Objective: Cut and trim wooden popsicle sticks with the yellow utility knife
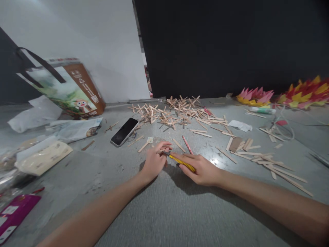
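Note:
In the middle of the table my right hand (199, 168) grips a yellow utility knife (183, 162), its dark tip pointing left. That tip meets my left hand (155, 159), whose fingers are closed in a pinch on a short piece of wooden stick (161, 151), mostly covered by the fingers. Just beyond my hands lie a red-and-white striped stick (187, 144) and a loose wooden stick (179, 145). Farther back is a heap of wooden stick pieces (164, 115), many joined into crosses.
Left of the heap lies a phone (125, 132). A shopping bag (69, 89), plastic packets (43, 156) and a magenta item (17, 216) occupy the left. On the right are loose wooden sticks (275, 164), a cable (293, 132), a glue-like tube (262, 110) and folded paper flowers (255, 97).

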Available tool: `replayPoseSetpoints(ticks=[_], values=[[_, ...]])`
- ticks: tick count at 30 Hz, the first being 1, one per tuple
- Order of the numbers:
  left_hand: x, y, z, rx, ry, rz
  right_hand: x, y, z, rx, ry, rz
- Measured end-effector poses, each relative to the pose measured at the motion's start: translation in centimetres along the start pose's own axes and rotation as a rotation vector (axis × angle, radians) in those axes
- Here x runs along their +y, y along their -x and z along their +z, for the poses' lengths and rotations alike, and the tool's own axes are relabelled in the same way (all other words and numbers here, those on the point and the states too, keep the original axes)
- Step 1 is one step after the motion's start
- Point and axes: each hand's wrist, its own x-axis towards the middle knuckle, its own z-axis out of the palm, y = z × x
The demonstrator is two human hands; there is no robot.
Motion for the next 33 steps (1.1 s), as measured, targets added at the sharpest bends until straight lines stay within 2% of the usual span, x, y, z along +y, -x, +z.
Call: replayPoseSetpoints(ticks=[17,26,33], values=[[-0.33,-0.01,-0.12,-0.002,-0.04,0.013,-0.07,-0.04,-0.01,-0.01,-0.013,0.009],[0.6,-0.02,-0.16,-0.013,-0.06,0.009,-0.08,-0.11,-0.09,-0.027,-0.007,0.015],[0.27,-0.05,-0.16,-0.018,-0.076,0.01,-0.06,-0.07,-0.03,-0.022,-0.002,0.015]])
